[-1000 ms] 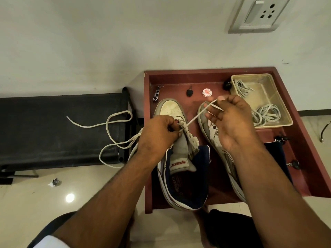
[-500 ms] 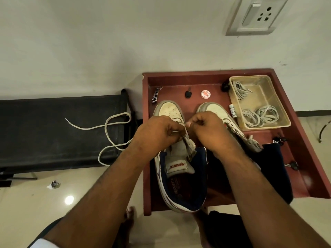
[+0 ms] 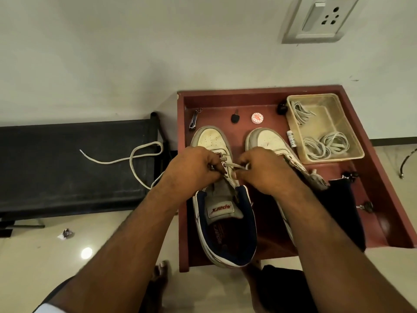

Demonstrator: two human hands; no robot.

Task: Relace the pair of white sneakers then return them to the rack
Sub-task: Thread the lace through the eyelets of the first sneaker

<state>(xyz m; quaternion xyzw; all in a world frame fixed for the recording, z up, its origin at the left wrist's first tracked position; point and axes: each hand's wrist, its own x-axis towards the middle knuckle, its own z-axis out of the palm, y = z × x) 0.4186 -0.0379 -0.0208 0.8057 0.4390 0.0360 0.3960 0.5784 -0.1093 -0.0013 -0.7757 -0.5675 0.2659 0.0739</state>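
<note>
Two white sneakers with navy lining stand toes-away on a red-brown tray table. The left sneaker has its tongue pulled up. My left hand pinches the white lace at the eyelets on the shoe's left side. My right hand pinches the same lace just right of the eyelets. The lace's long free end trails left over a black bench. The right sneaker lies partly hidden under my right hand and forearm.
A clear plastic box of spare laces sits at the tray's back right. A nail clipper, a black key, a round red-white lid and a dark cloth lie on the tray. Wall socket above.
My right hand has come back down from a raised pull at the right to the eyelets. The right sneaker's toe is uncovered. The lace's loop on the bench has shrunk.
</note>
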